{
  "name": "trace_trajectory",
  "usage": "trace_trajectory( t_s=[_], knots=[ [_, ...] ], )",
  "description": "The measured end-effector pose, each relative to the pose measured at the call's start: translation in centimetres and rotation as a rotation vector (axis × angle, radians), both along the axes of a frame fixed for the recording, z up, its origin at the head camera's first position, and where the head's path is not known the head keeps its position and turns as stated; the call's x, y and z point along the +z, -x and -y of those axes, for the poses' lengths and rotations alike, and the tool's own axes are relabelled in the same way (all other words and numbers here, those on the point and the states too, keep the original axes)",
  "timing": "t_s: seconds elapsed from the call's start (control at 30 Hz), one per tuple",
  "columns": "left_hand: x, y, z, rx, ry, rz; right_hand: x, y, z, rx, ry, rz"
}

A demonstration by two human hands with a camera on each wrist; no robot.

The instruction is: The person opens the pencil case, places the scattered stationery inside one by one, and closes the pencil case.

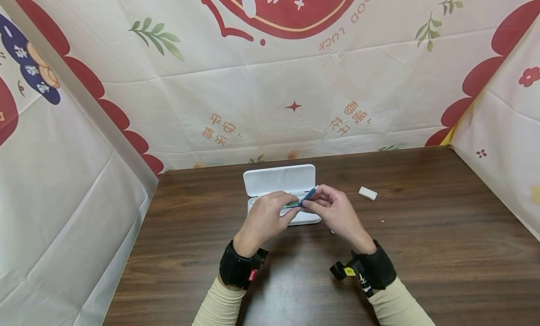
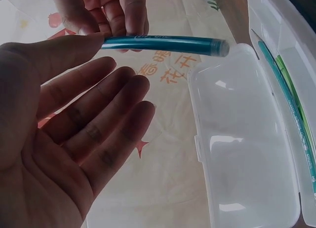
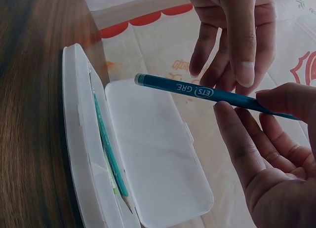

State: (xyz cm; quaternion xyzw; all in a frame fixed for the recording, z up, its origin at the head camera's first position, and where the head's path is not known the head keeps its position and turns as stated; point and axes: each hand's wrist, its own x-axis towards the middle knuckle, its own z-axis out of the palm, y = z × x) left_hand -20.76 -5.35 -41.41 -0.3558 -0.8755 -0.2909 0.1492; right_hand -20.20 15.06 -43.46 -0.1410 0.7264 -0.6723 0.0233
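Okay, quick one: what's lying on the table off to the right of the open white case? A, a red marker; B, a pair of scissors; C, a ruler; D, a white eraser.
D: the head view shows a small white eraser lying alone on the table, right of the case, apart from both hands.

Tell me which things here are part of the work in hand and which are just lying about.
In use:
teal pencil, held by right hand and left hand
open white pencil case
pencils inside it

Lying about:
white eraser
wooden table
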Motion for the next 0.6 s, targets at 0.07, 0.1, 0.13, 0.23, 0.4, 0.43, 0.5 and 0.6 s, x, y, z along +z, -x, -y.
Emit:
trace_trajectory(
  t_s=[0.07,0.1,0.13,0.23,0.4,0.43,0.5,0.6],
  knots=[
    [0.01,0.02,-0.02,-0.005,-0.006,0.002,-0.01,-0.04,0.03,0.009,0.008,-0.009],
    [0.01,0.03,-0.02,-0.007,-0.01,0.003,-0.02,-0.04,0.05,0.014,0.011,-0.011],
    [-0.02,0.04,-0.03,-0.009,-0.011,0.004,-0.05,-0.04,0.07,0.016,0.015,-0.008],
    [-0.11,0.07,-0.02,-0.012,-0.015,0.004,-0.18,-0.02,0.14,0.029,0.022,0.001],
    [-0.2,0.07,0.0,0.0,-0.009,-0.004,-0.27,0.03,0.24,0.036,0.045,0.026],
    [-0.2,0.07,0.01,0.002,-0.007,-0.006,-0.28,0.04,0.25,0.037,0.05,0.026],
    [-0.18,0.07,0.01,0.007,-0.006,-0.011,-0.3,0.04,0.29,0.043,0.066,0.024],
    [-0.16,0.09,-0.01,0.008,-0.01,-0.023,-0.33,0.03,0.34,0.048,0.082,0.021]
  ],
)
